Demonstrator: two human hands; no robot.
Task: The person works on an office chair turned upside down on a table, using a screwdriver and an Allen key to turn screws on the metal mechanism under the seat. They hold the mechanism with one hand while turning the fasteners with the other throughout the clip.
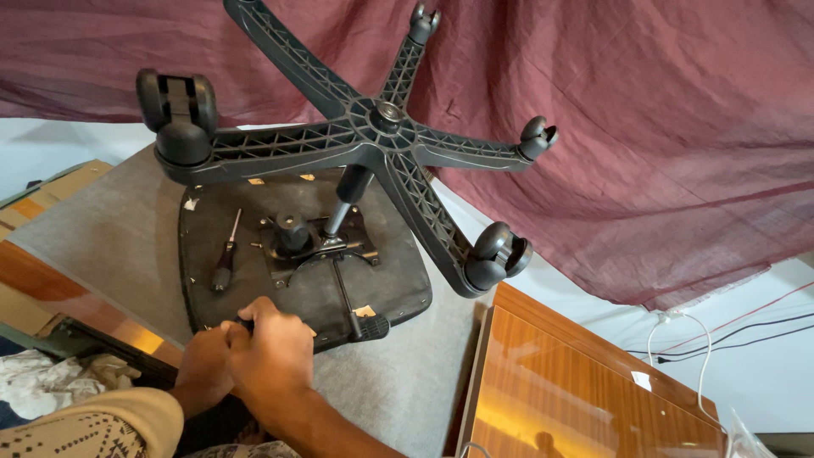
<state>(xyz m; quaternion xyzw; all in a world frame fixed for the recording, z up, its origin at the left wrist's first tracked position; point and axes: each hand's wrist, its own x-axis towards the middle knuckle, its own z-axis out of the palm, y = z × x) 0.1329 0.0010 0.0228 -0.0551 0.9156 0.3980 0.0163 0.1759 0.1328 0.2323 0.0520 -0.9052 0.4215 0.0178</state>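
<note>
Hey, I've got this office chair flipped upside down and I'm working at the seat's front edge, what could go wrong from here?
The five-star base stands high on its column above the seat underside, so hard pushing might tip it sideways.

The loose screwdriver lying on the seat could roll off.

Your right hand and left hand crowd one small dark tool at the rim; a slip could pinch fingers.

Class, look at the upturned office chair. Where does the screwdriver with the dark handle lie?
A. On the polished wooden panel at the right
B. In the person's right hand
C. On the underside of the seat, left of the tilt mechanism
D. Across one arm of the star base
C: the screwdriver rests on the underside of the seat, left of the tilt mechanism, untouched by either hand.
</note>
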